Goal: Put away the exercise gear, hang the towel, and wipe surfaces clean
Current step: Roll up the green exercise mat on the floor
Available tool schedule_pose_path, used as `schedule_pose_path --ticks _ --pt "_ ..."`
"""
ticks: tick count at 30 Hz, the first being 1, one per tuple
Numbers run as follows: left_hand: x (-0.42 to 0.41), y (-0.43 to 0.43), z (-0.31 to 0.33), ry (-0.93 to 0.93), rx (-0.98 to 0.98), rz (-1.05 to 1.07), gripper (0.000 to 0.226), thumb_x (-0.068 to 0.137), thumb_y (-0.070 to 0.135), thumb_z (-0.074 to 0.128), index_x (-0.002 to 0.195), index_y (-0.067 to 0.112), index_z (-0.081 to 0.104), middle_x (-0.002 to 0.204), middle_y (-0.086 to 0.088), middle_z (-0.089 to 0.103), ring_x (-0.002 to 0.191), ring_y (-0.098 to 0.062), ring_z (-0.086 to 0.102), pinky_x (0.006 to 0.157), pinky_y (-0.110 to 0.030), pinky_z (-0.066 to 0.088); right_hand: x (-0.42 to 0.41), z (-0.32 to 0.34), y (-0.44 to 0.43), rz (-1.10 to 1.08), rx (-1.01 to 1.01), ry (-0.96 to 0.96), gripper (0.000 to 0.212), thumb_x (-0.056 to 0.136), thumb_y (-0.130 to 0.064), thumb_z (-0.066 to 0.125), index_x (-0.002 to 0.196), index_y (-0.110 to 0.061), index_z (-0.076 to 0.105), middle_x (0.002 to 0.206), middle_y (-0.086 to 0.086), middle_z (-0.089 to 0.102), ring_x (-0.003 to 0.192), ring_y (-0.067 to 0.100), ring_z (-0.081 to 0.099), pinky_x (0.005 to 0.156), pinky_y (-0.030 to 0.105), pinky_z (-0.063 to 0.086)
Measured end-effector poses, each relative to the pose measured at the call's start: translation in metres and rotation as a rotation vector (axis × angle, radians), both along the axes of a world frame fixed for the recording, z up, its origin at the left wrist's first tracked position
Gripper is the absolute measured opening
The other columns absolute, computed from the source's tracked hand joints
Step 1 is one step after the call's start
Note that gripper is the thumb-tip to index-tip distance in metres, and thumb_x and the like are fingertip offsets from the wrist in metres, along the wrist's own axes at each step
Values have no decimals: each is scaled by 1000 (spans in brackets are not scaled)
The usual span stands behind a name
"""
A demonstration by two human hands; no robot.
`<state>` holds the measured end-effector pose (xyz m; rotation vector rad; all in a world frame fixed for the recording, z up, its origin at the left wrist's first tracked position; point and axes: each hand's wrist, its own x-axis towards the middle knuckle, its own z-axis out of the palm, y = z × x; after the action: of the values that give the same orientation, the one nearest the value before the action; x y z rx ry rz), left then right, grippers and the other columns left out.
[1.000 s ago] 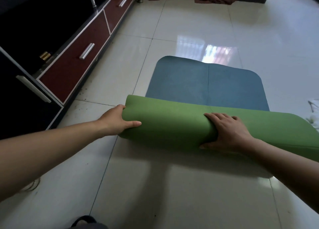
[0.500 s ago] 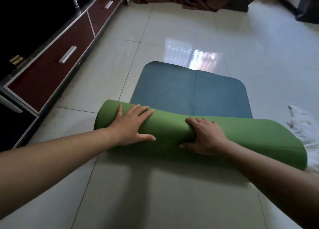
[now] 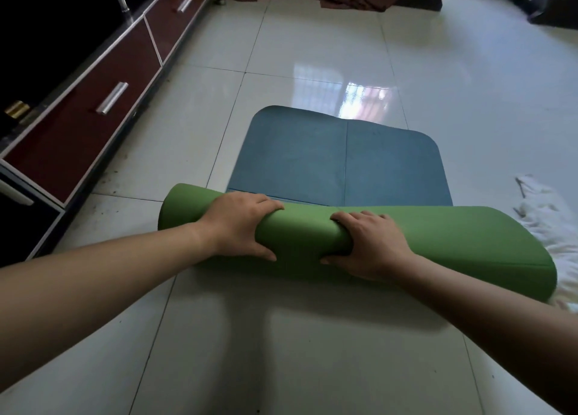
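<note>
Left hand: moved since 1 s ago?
Yes. The left hand went right along the green roll, from its end beside the tile seam to its top.

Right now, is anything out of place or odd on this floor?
Yes. A white towel lies crumpled on the floor tiles, at the right end of the green mat roll. Dark specks dirty the tiles along the base of the cabinet.

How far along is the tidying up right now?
Done: most of the mat is rolled up. In hand: left hand and right hand grip the roll. Left: its blue end lies flat on the floor, the white towel lies unhung at right, and no wiping shows.
</note>
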<state>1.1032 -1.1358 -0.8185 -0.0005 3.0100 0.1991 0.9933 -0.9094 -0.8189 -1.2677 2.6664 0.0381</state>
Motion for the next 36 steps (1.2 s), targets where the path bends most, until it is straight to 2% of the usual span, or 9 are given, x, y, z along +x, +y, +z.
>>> schedule_pose_path --ticks 8,12,16,19,22,26,29,33,36 --pt "7 7 13 27 6 -18 73 61 71 67 124 40 48 116 16 61 106 -12 58 81 -28 47 15 17 9 16 -23 7 58 69 -69 60 111 -31 49 103 -6 64 98 21 57 72 31 39" --pt "10 8 18 -48 28 -41 76 58 73 66 124 41 47 117 19 60 107 -10 57 82 -27 47 23 26 17 25 -13 -26 58 68 -70 60 111 -33 48 99 -8 63 95 19 58 66 30 38" --pt "9 5 9 -136 127 -28 85 53 72 72 127 41 44 123 20 57 112 -8 53 88 -27 44 21 17 16 7 22 -86 76 62 -78 58 125 -37 43 114 -10 60 106 17 54 83 31 43" --pt "6 -2 -3 -161 203 -23 97 52 69 74 136 36 39 134 17 48 122 -8 46 99 -24 36 13 5 11 10 16 -108 95 60 -80 57 138 -34 31 134 -10 49 119 17 46 98 33 36" --pt "2 -9 -13 -157 197 -34 105 54 72 72 142 32 31 141 13 41 128 -11 40 105 -25 29 8 -2 10 -1 -2 -120 102 62 -79 57 144 -29 22 146 -7 35 132 16 35 108 34 27" --pt "-2 -13 -23 -124 134 -67 106 58 75 65 145 31 25 146 10 35 132 -12 35 109 -28 25 14 -12 10 25 -11 -71 99 73 -75 50 148 -23 12 154 -3 19 140 18 18 116 38 16" --pt "-6 -15 -28 -102 79 -75 100 65 74 60 147 34 21 151 9 29 137 -13 28 113 -40 24 12 -22 8 43 -13 -53 92 78 -74 41 149 -26 7 157 -2 12 143 19 11 116 44 12" --pt "-4 0 -32 47 85 -80 62 87 47 56 143 34 33 153 1 28 141 -19 25 113 -55 20 -21 -30 -1 -62 6 -52 85 80 -75 33 148 -31 8 156 -4 16 143 19 14 115 46 14" --pt "-1 14 -36 -27 27 -39 65 90 60 32 148 36 16 159 4 4 146 -17 2 115 -52 4 -41 -28 -15 -182 -41 -3 77 84 -71 30 147 -28 18 153 -1 23 141 21 19 114 47 14"
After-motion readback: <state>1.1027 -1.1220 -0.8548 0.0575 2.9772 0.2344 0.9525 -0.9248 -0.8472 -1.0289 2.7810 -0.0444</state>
